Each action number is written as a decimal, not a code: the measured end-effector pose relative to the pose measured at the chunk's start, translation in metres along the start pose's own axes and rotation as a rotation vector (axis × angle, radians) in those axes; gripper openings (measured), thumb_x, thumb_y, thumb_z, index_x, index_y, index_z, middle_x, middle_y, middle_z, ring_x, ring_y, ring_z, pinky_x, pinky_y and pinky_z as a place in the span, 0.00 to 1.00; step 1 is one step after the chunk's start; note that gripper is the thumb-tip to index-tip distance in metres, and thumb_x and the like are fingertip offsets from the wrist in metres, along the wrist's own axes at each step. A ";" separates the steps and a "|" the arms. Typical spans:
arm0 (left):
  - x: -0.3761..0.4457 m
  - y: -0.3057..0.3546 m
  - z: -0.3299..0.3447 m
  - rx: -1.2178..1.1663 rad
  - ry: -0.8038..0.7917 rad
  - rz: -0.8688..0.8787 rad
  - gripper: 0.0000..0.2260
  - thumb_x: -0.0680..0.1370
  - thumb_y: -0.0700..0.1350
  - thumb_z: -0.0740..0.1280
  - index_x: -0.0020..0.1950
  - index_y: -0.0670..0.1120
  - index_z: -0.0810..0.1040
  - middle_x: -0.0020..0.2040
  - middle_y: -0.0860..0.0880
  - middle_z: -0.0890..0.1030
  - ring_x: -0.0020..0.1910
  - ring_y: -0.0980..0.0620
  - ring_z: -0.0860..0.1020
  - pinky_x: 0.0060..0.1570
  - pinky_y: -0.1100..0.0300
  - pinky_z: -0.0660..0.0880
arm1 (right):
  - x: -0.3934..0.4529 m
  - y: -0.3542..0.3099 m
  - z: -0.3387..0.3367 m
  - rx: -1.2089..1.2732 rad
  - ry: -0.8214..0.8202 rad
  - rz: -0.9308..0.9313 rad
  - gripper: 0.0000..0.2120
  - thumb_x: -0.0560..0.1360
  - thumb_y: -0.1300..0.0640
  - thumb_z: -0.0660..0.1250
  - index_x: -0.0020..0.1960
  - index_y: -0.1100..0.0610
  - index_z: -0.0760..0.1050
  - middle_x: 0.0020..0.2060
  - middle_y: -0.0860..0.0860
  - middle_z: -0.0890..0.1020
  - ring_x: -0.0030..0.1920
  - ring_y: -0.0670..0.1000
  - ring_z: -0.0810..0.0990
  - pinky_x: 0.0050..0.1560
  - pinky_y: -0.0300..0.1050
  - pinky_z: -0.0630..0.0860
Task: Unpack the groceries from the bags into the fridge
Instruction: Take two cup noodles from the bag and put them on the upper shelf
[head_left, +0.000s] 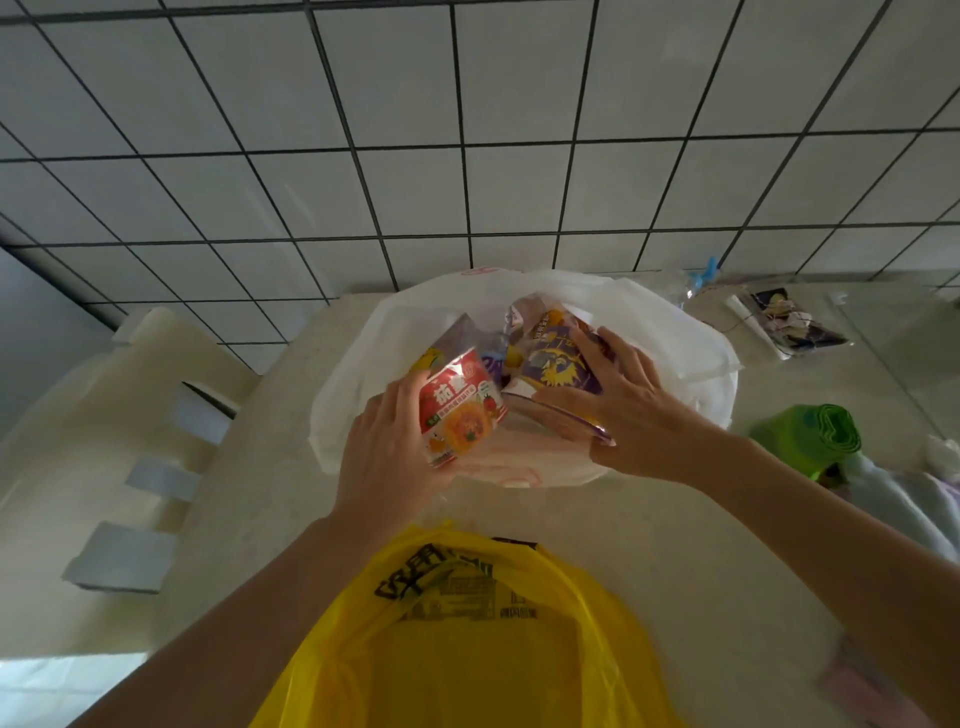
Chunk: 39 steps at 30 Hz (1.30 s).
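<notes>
Here, over the white bag (524, 462) on the counter (675, 545), the red cup (462, 410) is gripped by the left hand (387, 452), the purple cup (556, 364) by the right hand (636, 410); both likely light, crushable, best held round the sides.

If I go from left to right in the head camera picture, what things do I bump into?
Left hand → red noodle cup → purple noodle cup → right hand → green plastic bag roll.
</notes>
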<state>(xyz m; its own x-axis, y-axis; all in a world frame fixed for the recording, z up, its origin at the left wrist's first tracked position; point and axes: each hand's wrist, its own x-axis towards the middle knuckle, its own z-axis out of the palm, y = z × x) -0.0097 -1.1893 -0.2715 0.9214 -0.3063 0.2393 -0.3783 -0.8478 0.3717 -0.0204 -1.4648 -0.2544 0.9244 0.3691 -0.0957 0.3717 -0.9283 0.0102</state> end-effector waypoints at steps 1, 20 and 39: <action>-0.003 -0.003 -0.002 0.036 0.010 0.021 0.44 0.62 0.57 0.78 0.71 0.46 0.61 0.62 0.44 0.74 0.59 0.46 0.76 0.54 0.51 0.78 | 0.002 -0.003 -0.004 0.000 0.015 -0.007 0.31 0.69 0.46 0.70 0.69 0.36 0.63 0.76 0.61 0.51 0.74 0.68 0.49 0.70 0.67 0.57; -0.070 0.004 -0.046 0.018 0.218 -0.047 0.45 0.58 0.47 0.82 0.69 0.44 0.63 0.63 0.42 0.74 0.62 0.44 0.74 0.56 0.49 0.78 | -0.015 -0.051 -0.032 0.332 0.399 0.206 0.46 0.56 0.40 0.77 0.67 0.51 0.61 0.60 0.59 0.64 0.55 0.61 0.73 0.48 0.53 0.80; -0.353 -0.005 -0.120 0.027 0.346 -0.512 0.44 0.59 0.47 0.82 0.70 0.47 0.64 0.63 0.46 0.73 0.61 0.47 0.73 0.54 0.48 0.79 | -0.122 -0.242 0.009 1.116 0.182 0.271 0.27 0.65 0.49 0.78 0.60 0.53 0.73 0.55 0.57 0.77 0.52 0.54 0.78 0.50 0.54 0.79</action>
<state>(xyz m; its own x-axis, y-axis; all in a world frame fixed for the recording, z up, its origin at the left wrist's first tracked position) -0.3435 -1.0249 -0.2507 0.9013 0.2972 0.3151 0.1111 -0.8618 0.4949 -0.2239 -1.2861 -0.2540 0.9945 0.0693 -0.0788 -0.0373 -0.4680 -0.8829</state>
